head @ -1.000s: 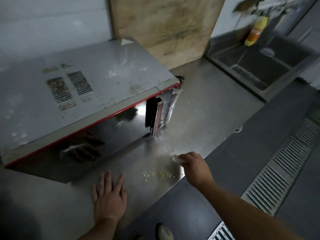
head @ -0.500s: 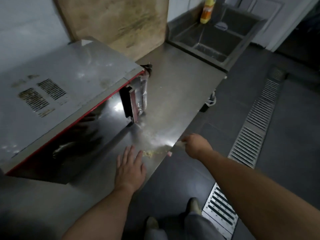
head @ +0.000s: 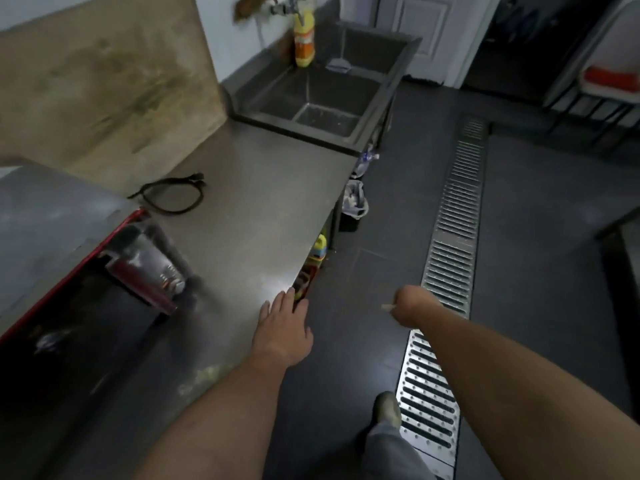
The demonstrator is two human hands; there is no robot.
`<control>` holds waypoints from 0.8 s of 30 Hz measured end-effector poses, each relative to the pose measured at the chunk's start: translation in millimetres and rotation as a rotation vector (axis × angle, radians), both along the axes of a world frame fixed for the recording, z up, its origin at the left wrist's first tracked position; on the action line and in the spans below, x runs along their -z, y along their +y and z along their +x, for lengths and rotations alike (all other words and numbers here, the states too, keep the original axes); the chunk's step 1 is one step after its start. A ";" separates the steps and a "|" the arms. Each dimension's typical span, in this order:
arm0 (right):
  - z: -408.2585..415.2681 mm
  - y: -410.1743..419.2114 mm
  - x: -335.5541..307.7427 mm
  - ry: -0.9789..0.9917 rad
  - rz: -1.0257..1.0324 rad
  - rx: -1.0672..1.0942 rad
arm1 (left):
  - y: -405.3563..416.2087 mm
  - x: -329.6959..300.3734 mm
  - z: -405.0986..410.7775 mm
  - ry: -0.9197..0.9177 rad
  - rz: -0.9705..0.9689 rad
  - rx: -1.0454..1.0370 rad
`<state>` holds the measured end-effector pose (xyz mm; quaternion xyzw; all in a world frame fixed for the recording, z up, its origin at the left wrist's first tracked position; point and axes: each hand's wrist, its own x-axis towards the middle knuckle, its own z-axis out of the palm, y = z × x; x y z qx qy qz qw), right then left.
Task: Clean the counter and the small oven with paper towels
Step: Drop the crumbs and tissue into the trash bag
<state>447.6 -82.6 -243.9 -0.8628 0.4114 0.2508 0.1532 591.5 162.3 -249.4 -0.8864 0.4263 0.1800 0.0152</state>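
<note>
2 hands show: left hand (head: pixel 282 329) rests flat on the worktop (head: pixel 249 188) edge, right hand (head: pixel 414 306) grips a paper towel (head: pixel 387 307) scrap over the floor.

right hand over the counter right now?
No, the right hand, closed on a scrap of paper towel, is out past the counter edge, above the dark floor.

Dim, soft, wide-angle view.
A pale glare patch lay on the bench (head: pixel 263 216) near its right edge; the oven (head: pixel 52 216) at left was smeared by motion blur, and straight lines bowed toward the frame's edges.
</note>
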 end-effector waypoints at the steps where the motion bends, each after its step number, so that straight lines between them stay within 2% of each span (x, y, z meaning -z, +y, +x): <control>1: -6.8 -20.5 2.5 0.010 0.001 0.015 | -21.0 -0.8 -3.2 0.000 0.022 0.020; 6: -32.4 -112.7 16.1 0.032 0.043 0.044 | -127.5 -9.1 -13.0 0.022 0.136 0.073; 10: -41.5 -174.2 18.7 0.049 0.067 0.052 | -204.3 -13.6 -26.3 0.113 0.208 0.068; 15: -35.1 -230.0 18.2 0.015 0.069 0.107 | -280.0 -11.0 -33.5 0.167 0.269 0.144; 24: 20.7 -303.1 19.8 0.030 0.069 0.137 | -376.8 8.8 44.0 0.104 0.309 0.165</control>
